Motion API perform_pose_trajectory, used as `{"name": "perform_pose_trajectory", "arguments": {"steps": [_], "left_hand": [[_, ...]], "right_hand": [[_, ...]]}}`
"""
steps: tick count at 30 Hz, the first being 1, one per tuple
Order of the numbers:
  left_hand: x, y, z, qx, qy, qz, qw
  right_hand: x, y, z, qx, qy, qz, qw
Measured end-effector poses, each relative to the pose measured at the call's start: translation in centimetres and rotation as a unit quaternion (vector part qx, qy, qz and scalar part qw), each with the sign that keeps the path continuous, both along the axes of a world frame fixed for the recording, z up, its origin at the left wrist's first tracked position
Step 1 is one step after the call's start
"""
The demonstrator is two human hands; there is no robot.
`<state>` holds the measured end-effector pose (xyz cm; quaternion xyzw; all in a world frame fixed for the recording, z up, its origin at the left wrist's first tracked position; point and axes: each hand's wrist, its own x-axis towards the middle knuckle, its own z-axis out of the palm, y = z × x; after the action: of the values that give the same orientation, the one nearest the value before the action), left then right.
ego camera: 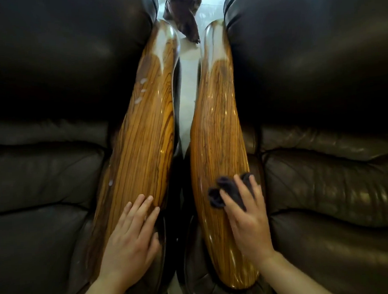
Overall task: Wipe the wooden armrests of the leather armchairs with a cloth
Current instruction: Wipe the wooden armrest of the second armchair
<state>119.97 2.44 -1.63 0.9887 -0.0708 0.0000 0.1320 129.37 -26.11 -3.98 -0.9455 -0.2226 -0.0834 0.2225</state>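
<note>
Two armrests: glossy striped wood, side by side, running away from the camera with a narrow gap between them.
Left armrest [141, 132]: belongs to the left chair [36, 112]; small pale spots show on its far half and near its left edge.
Right armrest [217, 131]: belongs to the right chair [322, 92]; bright reflections cover its far tip.
Chairs: dark padded leather, one on each side of the view.
Cloth [226, 190]: dark, bunched, lying on the near half of the right armrest, partly showing between and beyond the fingers.
Right hand [249, 223]: palm down, fingers spread and slightly curled, pressing the cloth flat against the right armrest; not closed around it.
Left hand [130, 238]: open and flat, fingers extended together, resting on the near end of the left armrest; holds nothing.
Floor [187, 83]: pale and shiny, visible in the gap between the armrests.
Brown object [183, 9]: crumpled, dark brown, at the far end of the gap; what it is cannot be told.
</note>
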Motion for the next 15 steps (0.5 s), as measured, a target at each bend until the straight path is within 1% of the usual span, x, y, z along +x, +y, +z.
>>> {"name": "perform_pose_trajectory", "arguments": {"steps": [2,4,5,6,7,8,10,12,13,14,15], "left_hand": [[-0.7,0.3,-0.3,-0.003,-0.004,0.011,1.0],[-1.2,0.5,-0.4,-0.004,-0.009,0.012,1.0],[-1.3,0.5,-0.4,-0.004,-0.011,0.01,1.0],[-1.3,0.6,-0.3,-0.002,-0.014,0.009,1.0],[-1.3,0.6,-0.2,-0.001,-0.017,0.009,1.0],[-1.3,0.7,0.0,-0.004,-0.019,0.01,1.0],[-1.7,0.9,0.2,-0.026,-0.028,0.017,0.999],[-3.0,1.4,0.2,-0.053,-0.044,0.035,0.997],[-4.0,1.8,0.1,-0.066,-0.052,0.051,0.995],[-5.0,2.2,-0.2,-0.08,-0.06,0.072,0.992],[-6.0,2.7,-0.5,-0.09,-0.071,0.095,0.989]], "right_hand": [[-2.0,0.2,-0.4,-0.049,-0.024,0.121,0.991],[-1.0,1.2,0.0,-0.101,-0.067,0.253,0.96],[0.6,2.0,0.6,-0.117,-0.085,0.294,0.945],[2.6,3.1,1.5,-0.119,-0.101,0.309,0.938],[4.8,4.4,2.5,-0.112,-0.115,0.298,0.941],[7.0,5.6,3.6,-0.099,-0.131,0.263,0.951],[10.6,7.6,6.1,-0.053,-0.146,0.158,0.975],[12.4,9.2,8.6,0.027,-0.091,0.067,0.993],[12.5,10.2,9.6,0.075,-0.066,0.052,0.994],[12.0,11.7,10.3,0.123,-0.054,0.064,0.989],[11.0,13.5,10.8,0.16,-0.049,0.097,0.981]]}}
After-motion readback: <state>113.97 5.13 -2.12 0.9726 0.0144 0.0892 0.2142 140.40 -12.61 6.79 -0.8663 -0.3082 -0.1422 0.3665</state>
